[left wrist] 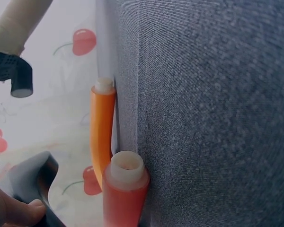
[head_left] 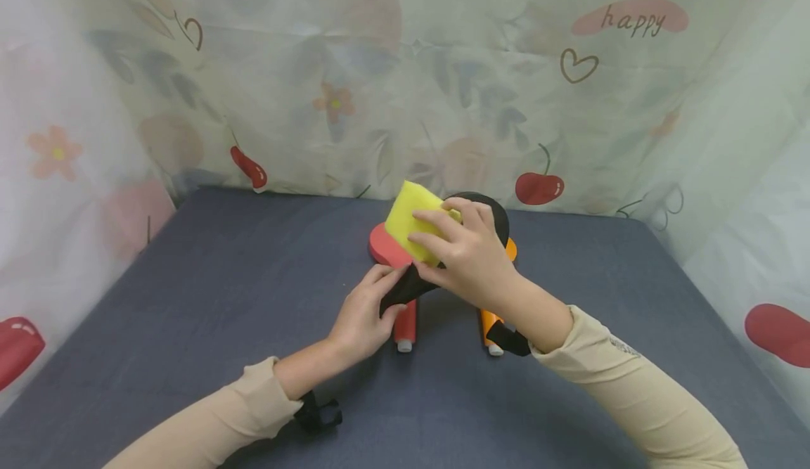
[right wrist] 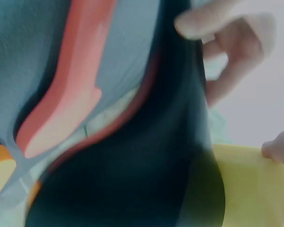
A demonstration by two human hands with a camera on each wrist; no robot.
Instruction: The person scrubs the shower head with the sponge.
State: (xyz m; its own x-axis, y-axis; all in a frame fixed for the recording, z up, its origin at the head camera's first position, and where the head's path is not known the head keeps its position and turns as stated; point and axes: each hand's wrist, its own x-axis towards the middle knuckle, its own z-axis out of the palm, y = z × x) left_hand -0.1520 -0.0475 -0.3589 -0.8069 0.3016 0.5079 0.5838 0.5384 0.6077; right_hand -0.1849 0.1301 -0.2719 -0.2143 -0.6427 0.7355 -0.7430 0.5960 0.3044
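Observation:
My left hand [head_left: 362,320] grips the handle of a glossy black paddle-shaped thing [head_left: 496,217] with a wide rounded head, lifted and slanting up to the right. My right hand [head_left: 476,252] holds a yellow sponge [head_left: 403,217], fingers spread over one face and thumb beneath. In the right wrist view the sponge [right wrist: 251,184] lies along the edge of the black head, which mirrors its yellow. Part of the black thing is hidden behind the right hand and the sponge in the head view.
Behind lie a red paddle-shaped thing [head_left: 382,245] and an orange one [head_left: 489,320], their white-tipped handles toward me. A dark grey cloth covers the table [head_left: 253,265]. Patterned curtains [head_left: 405,68] stand at the back and sides. Black straps [head_left: 509,339] hang at both wrists.

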